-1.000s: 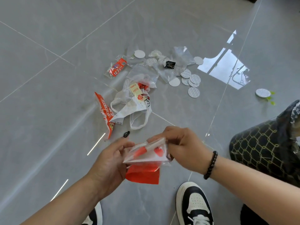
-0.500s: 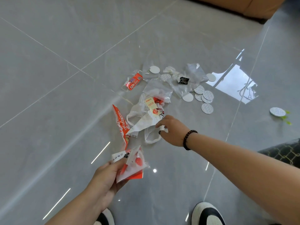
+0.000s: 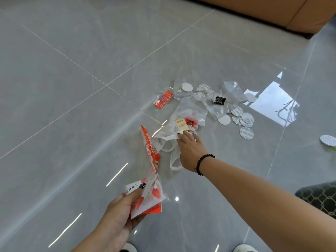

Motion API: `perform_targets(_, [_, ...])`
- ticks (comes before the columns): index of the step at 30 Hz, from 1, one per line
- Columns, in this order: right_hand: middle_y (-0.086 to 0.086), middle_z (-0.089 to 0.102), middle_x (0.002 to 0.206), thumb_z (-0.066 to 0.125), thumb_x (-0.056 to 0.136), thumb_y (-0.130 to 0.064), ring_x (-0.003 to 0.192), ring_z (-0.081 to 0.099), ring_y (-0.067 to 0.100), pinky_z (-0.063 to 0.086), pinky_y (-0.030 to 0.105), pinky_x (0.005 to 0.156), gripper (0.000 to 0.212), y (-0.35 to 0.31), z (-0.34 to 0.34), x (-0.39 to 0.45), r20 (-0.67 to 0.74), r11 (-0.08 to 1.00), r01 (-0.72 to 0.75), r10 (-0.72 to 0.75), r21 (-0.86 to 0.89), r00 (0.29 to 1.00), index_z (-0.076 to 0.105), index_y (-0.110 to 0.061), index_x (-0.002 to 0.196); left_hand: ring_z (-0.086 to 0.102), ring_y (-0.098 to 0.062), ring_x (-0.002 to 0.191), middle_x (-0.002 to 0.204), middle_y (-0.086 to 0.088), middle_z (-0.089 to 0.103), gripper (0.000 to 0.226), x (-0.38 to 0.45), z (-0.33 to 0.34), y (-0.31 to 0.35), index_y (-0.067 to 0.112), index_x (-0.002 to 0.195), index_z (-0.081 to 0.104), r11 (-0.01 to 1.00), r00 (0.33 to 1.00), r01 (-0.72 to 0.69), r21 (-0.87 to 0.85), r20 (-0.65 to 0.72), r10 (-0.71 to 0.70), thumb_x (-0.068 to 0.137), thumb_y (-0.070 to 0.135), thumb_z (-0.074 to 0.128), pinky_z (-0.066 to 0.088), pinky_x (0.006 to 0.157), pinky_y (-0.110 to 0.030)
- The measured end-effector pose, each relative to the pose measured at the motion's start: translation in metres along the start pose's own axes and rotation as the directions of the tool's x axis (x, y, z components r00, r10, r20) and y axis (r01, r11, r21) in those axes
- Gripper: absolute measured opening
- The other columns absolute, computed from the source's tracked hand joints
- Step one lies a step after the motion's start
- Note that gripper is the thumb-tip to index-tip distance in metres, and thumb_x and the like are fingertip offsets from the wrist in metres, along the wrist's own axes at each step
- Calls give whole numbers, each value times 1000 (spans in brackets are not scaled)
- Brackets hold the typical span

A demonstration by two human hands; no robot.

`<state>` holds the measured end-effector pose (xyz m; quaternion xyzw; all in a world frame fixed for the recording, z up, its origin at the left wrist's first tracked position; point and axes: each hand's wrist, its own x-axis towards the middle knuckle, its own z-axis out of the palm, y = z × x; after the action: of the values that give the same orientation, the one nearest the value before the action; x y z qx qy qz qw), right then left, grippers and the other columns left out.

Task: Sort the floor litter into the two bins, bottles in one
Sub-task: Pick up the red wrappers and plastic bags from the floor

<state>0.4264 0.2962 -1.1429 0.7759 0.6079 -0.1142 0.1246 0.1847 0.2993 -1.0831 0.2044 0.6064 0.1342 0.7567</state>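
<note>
My left hand (image 3: pixel 118 217) holds a small bunch of wrappers (image 3: pixel 149 197): clear plastic with red pieces and a white label. My right hand (image 3: pixel 189 150), with a black bead bracelet, reaches forward and rests its fingertips on a white plastic bag (image 3: pixel 169 137) in the litter pile; whether it grips the bag is unclear. An orange snack wrapper (image 3: pixel 150 148) lies just left of that bag. Further back lie a red-labelled clear packet (image 3: pixel 163 100), clear bags (image 3: pixel 231 93), a small black sachet (image 3: pixel 220 100) and several round white seal discs (image 3: pixel 243 119). No bottles show.
A black bin with a gold net pattern (image 3: pixel 320 197) sits at the right edge, by my right arm. A brown sofa base (image 3: pixel 272 13) runs along the top. One disc (image 3: pixel 328 140) lies apart at far right. My shoes (image 3: pixel 243 248) show at the bottom.
My right hand let go of the wrappers, reached forward and came down onto the white bag. My left hand kept the wrappers and moved lower left. The view tilted up.
</note>
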Motion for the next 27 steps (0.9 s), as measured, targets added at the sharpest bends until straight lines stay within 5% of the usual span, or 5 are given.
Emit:
perform_targets(9, [-5,64,106,62,86,-11,82,58,11,49,22,85,22,22,-80,-53,-344,687,26,330,726,879,68,-17,107,70,-22,62,77,-15,73,24,-4,0,-4,-3,111,61,999,999,-43,28,-4,43,87,-3,56,56,46,-26])
perform_targets(14, [-8,71,92,65,85,-3,69,70,8,53,14,62,23,46,-111,-124,-131,295,-18,479,955,868,68,-25,91,68,-25,96,114,-7,63,81,-4,5,-13,41,145,29,953,968,-247,174,5,250,85,1,67,56,77,-40])
perform_targets(20, [-8,75,84,61,84,10,77,73,16,59,26,69,28,46,-99,-217,8,23,-26,580,999,815,69,-16,93,63,-12,97,116,-1,62,53,-14,34,-24,44,92,71,749,852,-517,414,167,496,89,-7,57,49,64,-11])
perform_targets(24, [3,76,81,59,81,15,73,72,17,59,26,66,29,33,-83,-278,80,-149,23,647,989,758,68,-8,96,68,-15,85,106,-8,68,42,-24,53,-39,29,84,76,751,856,-513,417,313,411,89,-8,57,53,56,-15])
perform_targets(27, [7,75,89,55,82,15,73,72,17,58,23,59,27,32,-71,-296,191,-336,62,666,940,721,67,-4,98,65,-3,62,83,-3,69,40,-37,59,-50,29,74,74,622,819,-558,550,488,302,90,-4,59,49,54,-12])
